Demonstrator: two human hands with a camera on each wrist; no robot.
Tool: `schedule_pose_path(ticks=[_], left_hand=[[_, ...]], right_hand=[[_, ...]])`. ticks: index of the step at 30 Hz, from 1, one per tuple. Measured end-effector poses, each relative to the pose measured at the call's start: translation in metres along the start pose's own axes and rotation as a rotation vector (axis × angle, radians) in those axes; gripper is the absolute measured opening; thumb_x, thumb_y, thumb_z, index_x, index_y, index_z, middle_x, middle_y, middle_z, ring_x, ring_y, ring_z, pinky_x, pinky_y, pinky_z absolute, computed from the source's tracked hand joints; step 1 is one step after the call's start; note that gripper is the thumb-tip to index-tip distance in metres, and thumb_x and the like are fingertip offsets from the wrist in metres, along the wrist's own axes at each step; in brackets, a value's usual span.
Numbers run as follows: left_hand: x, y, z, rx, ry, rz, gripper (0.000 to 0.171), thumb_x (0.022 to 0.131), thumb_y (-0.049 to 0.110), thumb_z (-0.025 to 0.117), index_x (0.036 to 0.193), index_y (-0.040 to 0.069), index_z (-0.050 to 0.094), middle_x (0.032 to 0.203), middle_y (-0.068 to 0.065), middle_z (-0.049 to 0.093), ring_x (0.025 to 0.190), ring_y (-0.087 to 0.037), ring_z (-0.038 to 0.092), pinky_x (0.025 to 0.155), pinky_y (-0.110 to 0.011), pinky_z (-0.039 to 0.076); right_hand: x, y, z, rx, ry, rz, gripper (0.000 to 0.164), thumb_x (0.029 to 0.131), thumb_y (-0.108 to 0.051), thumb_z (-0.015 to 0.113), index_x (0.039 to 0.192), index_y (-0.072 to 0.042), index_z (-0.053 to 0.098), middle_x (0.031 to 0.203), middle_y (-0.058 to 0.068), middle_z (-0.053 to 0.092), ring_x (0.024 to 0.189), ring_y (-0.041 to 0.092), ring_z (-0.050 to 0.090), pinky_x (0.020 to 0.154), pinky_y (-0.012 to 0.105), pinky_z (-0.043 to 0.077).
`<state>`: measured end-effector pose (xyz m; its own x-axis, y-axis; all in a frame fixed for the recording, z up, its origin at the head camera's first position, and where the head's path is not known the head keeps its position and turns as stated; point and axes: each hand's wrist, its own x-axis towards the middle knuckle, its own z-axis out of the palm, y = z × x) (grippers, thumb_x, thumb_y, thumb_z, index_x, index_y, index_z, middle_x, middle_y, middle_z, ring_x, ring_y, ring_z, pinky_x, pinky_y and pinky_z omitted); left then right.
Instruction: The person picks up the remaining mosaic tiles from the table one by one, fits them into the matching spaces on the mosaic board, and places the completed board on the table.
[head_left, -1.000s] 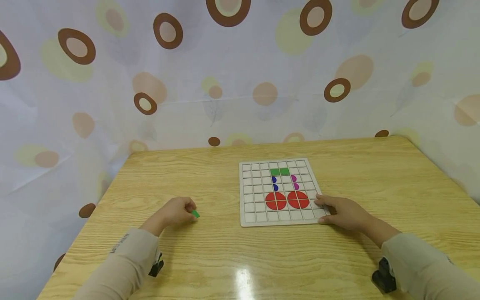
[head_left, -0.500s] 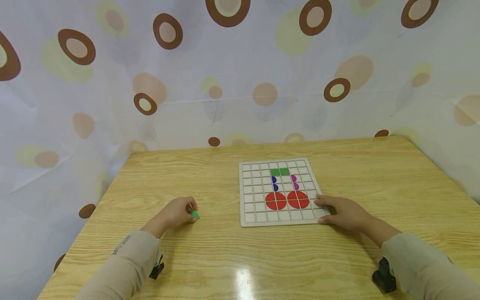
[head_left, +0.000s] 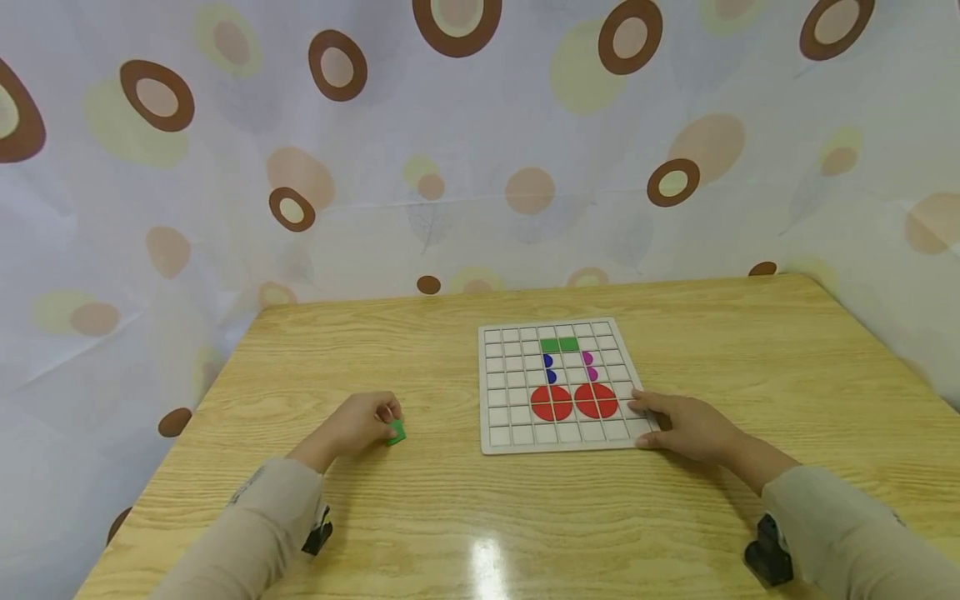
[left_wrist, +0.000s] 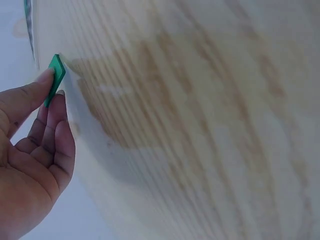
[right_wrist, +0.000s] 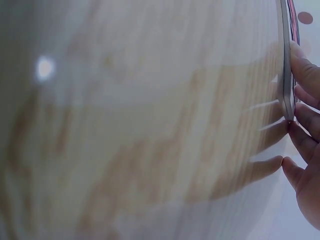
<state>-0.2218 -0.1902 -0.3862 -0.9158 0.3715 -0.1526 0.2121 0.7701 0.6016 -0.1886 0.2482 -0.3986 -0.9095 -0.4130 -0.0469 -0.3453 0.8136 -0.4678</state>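
Observation:
My left hand (head_left: 363, 425) pinches a small flat green tile (head_left: 397, 432) between thumb and fingers, close over the table left of the board. In the left wrist view the thin green tile (left_wrist: 56, 80) is tilted, its edge showing past the thumb. A white grid board (head_left: 510, 434) lies flat on the table. It bears two green squares (head_left: 559, 344), blue half-rounds (head_left: 551, 377), magenta half-rounds (head_left: 592, 374) and two red circles (head_left: 552, 402) of quarter pieces. My right hand (head_left: 693, 427) holds the board's right edge near the front corner, fingertips over the rim.
The wooden table (head_left: 450, 525) reaches back to a white patterned cloth (head_left: 480, 242) hung behind and at both sides. A dark wrist device (head_left: 768, 552) sits under the right sleeve, another (head_left: 318, 533) under the left.
My left hand has shifted slightly right and turned the green tile in its fingers, so more of the tile's face shows. The board and my right hand stay in place.

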Motion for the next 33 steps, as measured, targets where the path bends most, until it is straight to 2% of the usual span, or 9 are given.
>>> schedule_pose_path(ticks=[9,16,25,30,33], left_hand=[[0.009,0.009,-0.003,-0.008,-0.002,0.06,0.009,0.08,0.001,0.057,0.086,0.007,0.056,0.079,-0.001,0.052,0.076,-0.015,0.048,0.067,-0.03,0.04],[0.018,0.022,-0.005,-0.037,-0.009,0.075,0.014,0.082,0.004,0.055,0.096,0.004,0.058,0.084,-0.001,0.052,0.08,-0.016,0.05,0.066,-0.03,0.042],[0.036,0.051,-0.002,-0.039,0.001,0.137,0.015,0.083,0.005,0.055,0.098,0.003,0.058,0.084,-0.001,0.053,0.08,-0.017,0.051,0.065,-0.029,0.043],[0.048,0.066,0.003,-0.039,-0.016,0.144,0.015,0.084,0.006,0.054,0.098,0.005,0.058,0.085,0.0,0.053,0.082,-0.017,0.051,0.064,-0.029,0.043],[0.055,0.075,0.006,-0.019,-0.012,0.177,0.014,0.084,0.005,0.054,0.098,0.006,0.058,0.085,0.0,0.054,0.083,-0.017,0.052,0.065,-0.029,0.042]], right_hand=[[0.001,0.002,0.001,0.009,0.004,0.003,0.062,0.074,-0.039,0.063,0.119,0.001,0.049,0.128,0.02,0.039,0.116,0.039,0.033,0.09,0.049,0.027],[0.001,0.0,0.002,0.011,-0.005,0.026,0.062,0.074,-0.042,0.062,0.119,-0.001,0.05,0.128,0.018,0.04,0.116,0.038,0.033,0.09,0.049,0.028],[0.002,-0.001,0.001,-0.003,-0.003,0.024,0.062,0.074,-0.041,0.062,0.12,-0.002,0.05,0.128,0.018,0.04,0.116,0.038,0.033,0.09,0.049,0.028],[0.002,0.001,0.002,0.002,0.001,0.011,0.062,0.074,-0.041,0.062,0.12,-0.001,0.049,0.127,0.018,0.04,0.116,0.038,0.033,0.09,0.049,0.028],[0.002,0.001,0.001,0.005,0.0,0.008,0.062,0.074,-0.041,0.062,0.12,-0.001,0.049,0.127,0.018,0.04,0.116,0.038,0.033,0.09,0.049,0.028]])
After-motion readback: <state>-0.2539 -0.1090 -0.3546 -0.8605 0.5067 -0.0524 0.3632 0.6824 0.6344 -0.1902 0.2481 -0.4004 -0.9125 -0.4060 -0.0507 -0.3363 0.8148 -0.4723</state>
